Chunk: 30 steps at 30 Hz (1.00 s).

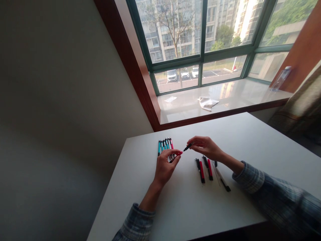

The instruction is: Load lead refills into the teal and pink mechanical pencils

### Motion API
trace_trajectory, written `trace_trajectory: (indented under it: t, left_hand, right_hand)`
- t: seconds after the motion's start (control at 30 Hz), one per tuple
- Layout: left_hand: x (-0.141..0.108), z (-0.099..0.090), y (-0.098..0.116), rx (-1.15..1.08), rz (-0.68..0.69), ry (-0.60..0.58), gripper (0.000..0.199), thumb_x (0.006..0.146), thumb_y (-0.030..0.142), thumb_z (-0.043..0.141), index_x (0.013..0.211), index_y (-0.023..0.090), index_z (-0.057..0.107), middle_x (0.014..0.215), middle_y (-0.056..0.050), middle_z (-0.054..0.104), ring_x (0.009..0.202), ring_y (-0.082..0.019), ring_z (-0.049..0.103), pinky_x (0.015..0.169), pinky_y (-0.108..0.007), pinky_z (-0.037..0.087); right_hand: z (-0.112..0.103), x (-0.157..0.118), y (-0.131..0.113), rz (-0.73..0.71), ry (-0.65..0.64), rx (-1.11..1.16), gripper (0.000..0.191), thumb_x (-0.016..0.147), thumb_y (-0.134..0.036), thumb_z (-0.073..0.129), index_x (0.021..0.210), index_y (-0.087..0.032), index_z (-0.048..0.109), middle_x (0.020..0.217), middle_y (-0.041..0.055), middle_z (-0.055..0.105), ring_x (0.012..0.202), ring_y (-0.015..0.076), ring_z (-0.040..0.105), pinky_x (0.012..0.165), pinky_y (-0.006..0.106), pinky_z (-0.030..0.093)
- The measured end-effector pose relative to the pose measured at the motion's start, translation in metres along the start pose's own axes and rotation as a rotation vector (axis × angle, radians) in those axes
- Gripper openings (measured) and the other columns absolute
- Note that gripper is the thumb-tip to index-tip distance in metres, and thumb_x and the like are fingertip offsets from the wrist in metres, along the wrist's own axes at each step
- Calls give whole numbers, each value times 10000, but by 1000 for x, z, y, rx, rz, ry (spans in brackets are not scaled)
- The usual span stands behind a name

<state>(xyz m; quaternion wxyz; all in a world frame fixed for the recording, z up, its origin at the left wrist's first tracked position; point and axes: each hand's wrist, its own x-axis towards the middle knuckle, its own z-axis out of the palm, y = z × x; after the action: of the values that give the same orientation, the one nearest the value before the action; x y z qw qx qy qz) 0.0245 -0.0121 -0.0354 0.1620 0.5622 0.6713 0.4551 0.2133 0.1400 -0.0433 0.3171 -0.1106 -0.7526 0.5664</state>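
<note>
Your left hand [165,167] was curled narrow around a dark pen [174,159] with a red end, held in the fingertips. Your right hand [205,148] was pinching a short black pen piece [188,147] between thumb and fingers. The two held ends were just apart, above the white counter [190,207], and neither hand was wide open. Beyond your left hand, a row of teal-barrelled pens [164,146] lay side by side on the counter, just beside your knuckles. Below your right hand, two red-and-black pens [200,172] lay nearly parallel, with a pale pen with a black end [222,179] just beside them. Your plaid sleeves [248,177] came in from the lower corners. Past the counter, a pale stone window sill [240,100] carried a crumpled cloth [208,103], a slip of paper [170,99] and, at its far end, a clear plastic bottle [281,78].
</note>
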Motion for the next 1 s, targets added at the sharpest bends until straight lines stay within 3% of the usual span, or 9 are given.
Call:
trace_trajectory:
  t: [0.3, 0.43, 0.6, 0.77, 1.0]
  left_hand:
    - [-1, 1, 0, -1, 36, -2, 137, 862, 240, 736, 987, 260, 791, 1023, -40, 776, 1028, -255, 689, 957, -424, 530]
    - [0, 1, 0, -12, 63, -8, 140, 857, 236, 743, 988, 259, 789, 1016, -41, 772, 1011, -255, 688, 936, -425, 538]
    - [0, 0, -1, 19, 92, -18, 125, 857, 237, 747, 970, 264, 792, 990, -37, 773, 989, -257, 688, 916, -427, 543]
    - [0, 0, -3, 36, 99, -2, 131, 865, 236, 740, 980, 273, 791, 994, -33, 773, 985, -251, 686, 902, -419, 547]
    - [0, -1, -1, 32, 92, 0, 122, 866, 224, 732, 959, 274, 792, 989, -36, 773, 990, -255, 685, 918, -423, 542]
  right_hand:
    - [7, -1, -2, 25, -27, 27, 323, 889, -435, 742, 1088, -184, 707, 1055, 85, 766, 1005, 245, 745, 959, 441, 607]
    - [4, -1, -4, -9, -10, -253, 322, 921, -497, 695, 1006, -188, 727, 932, 63, 772, 839, 209, 740, 792, 370, 623]
    - [0, -2, -6, 1, -59, -521, 408, 993, -538, 571, 874, -179, 722, 690, 28, 710, 570, 147, 627, 551, 278, 504]
    - [0, -3, -10, 47, -114, -355, 309, 973, -432, 631, 1191, -214, 656, 953, 58, 765, 802, 186, 721, 713, 312, 587]
    - [0, -3, -11, 39, -86, -244, 168, 931, -310, 655, 1057, -200, 641, 986, 67, 758, 865, 204, 737, 806, 366, 614]
